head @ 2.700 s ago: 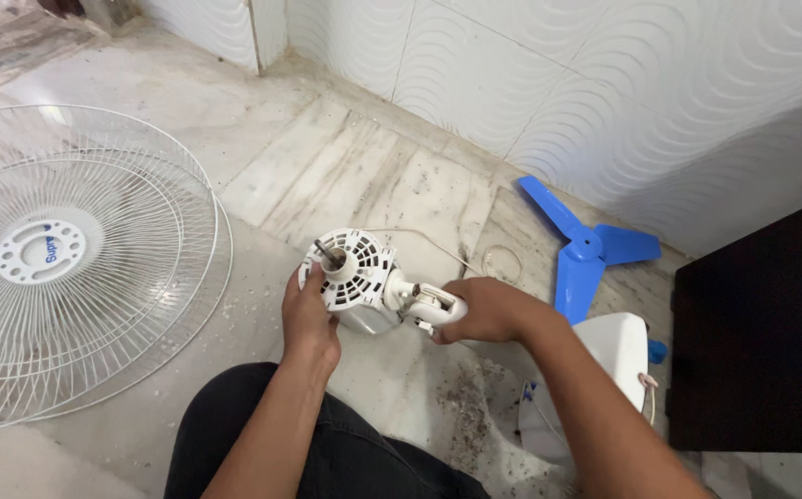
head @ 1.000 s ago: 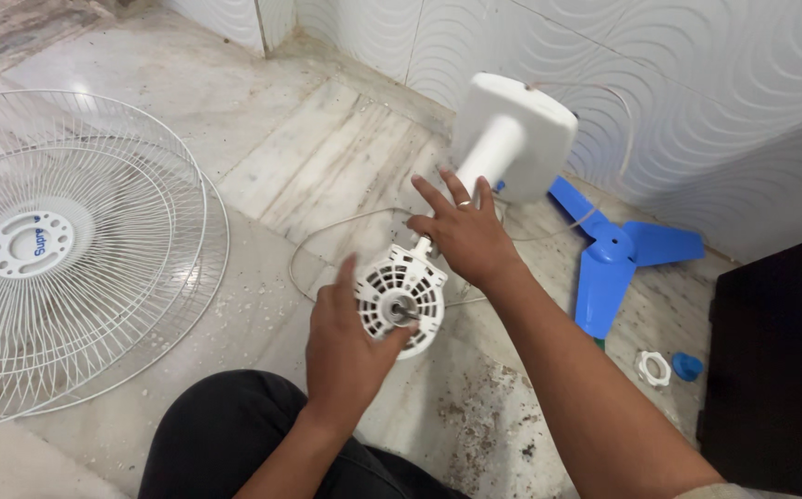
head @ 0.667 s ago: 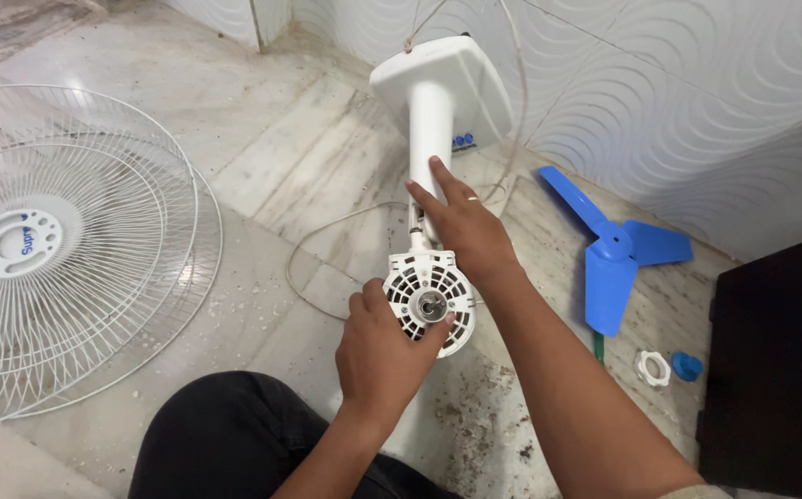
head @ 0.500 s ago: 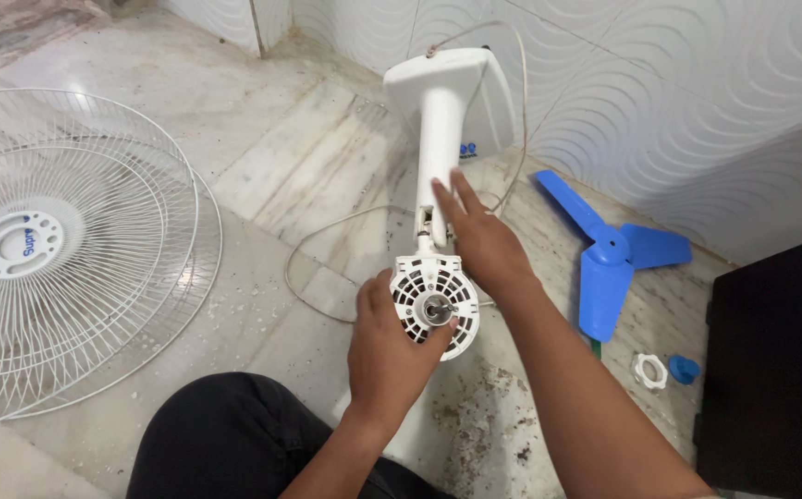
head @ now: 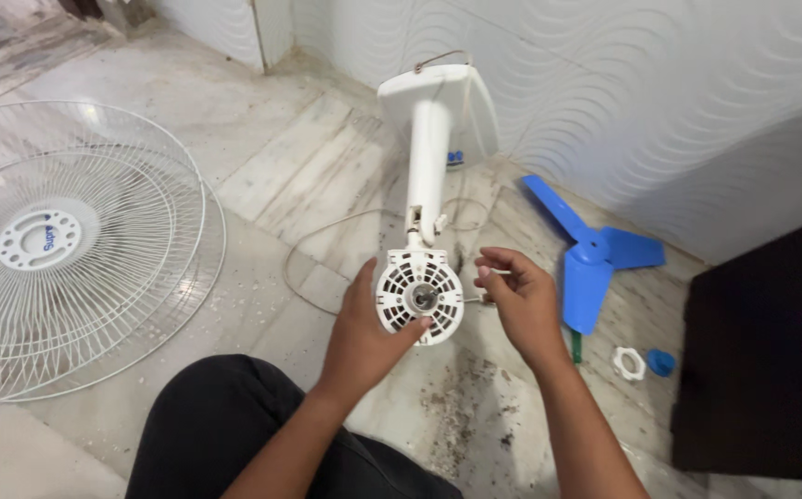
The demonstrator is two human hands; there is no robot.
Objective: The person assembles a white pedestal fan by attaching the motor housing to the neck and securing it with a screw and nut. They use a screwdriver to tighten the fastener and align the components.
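A white fan motor housing (head: 419, 294) with a vented face and a bare metal shaft points at me. Its white stem (head: 425, 166) runs away to a flat white base (head: 438, 92) near the wall. My left hand (head: 364, 333) grips the housing from the left and below, thumb on its lower rim. My right hand (head: 519, 303) hovers just right of the housing, fingers curled and apart, off the stem. A white cord (head: 322, 240) loops on the floor behind.
White wire fan guards (head: 77, 259) lie stacked on the marble floor at left. A blue three-blade fan blade (head: 590, 254) rests by the tiled wall at right, with a white nut (head: 629, 363) and blue cap (head: 661, 362) near a dark cabinet (head: 771, 360). Dirt specks the floor before my knee.
The fan was turned so its base now points toward the wall. My right hand has come off the stem and drawn back to the right of the motor housing.
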